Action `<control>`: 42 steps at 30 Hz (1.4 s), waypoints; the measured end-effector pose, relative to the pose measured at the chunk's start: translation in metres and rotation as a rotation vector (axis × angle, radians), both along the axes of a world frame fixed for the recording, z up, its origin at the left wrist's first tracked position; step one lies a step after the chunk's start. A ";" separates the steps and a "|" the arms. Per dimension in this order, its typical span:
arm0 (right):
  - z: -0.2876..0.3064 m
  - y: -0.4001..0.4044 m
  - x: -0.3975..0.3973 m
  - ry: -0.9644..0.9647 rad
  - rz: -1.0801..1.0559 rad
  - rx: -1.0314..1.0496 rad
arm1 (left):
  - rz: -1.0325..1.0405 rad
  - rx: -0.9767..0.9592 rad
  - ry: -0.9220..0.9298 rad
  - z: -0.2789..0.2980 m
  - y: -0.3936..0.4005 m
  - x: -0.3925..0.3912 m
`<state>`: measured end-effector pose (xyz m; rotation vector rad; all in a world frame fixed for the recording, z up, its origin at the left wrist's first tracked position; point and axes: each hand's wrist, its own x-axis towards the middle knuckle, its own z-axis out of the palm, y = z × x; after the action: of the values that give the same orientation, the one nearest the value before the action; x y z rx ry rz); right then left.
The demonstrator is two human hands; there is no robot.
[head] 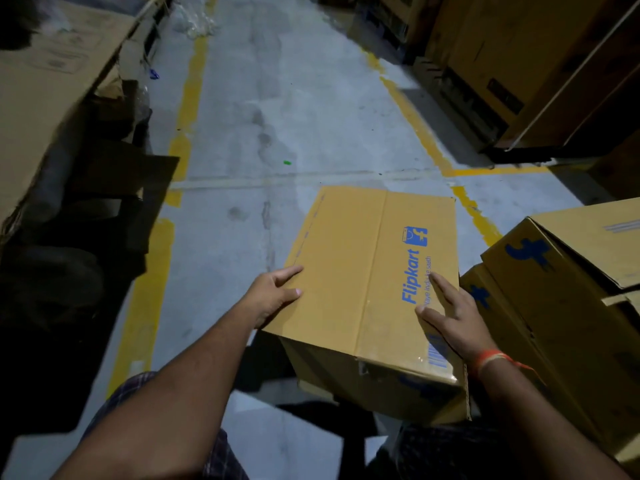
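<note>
A brown cardboard box (367,265) with blue Flipkart print sits in front of me, its top flaps closed. My left hand (270,296) rests at the box's left edge, thumb and one finger lying on the top, the other fingers hidden over the side. My right hand (453,317) lies flat on the top near the right edge, fingers straight and spread over the print. An orange thread band circles my right wrist.
More printed cardboard boxes (561,289) are stacked at my right, touching the box. Large cartons (45,84) line the left side, and others (526,64) stand at the far right. Grey floor (277,98) with yellow lines runs ahead. A small green scrap (286,163) lies on it.
</note>
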<state>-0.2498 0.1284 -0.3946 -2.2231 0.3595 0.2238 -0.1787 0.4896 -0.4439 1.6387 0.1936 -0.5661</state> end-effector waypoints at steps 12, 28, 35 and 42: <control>0.008 0.060 0.022 -0.103 0.146 0.299 | 0.159 -0.159 -0.190 0.102 0.080 -0.017; -0.038 0.124 0.023 0.218 0.223 0.128 | -0.084 0.115 -0.265 0.088 0.017 -0.031; -0.002 0.091 0.004 0.098 0.085 0.156 | -0.563 0.590 -0.361 0.042 -0.042 -0.047; 0.021 0.096 -0.005 -0.321 0.339 -0.367 | -0.627 0.538 -0.316 0.029 -0.044 -0.048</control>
<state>-0.2551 0.2248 -0.3737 -2.6230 -0.1686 -0.0266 -0.2270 0.4452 -0.4149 2.3028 -0.4580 -0.7518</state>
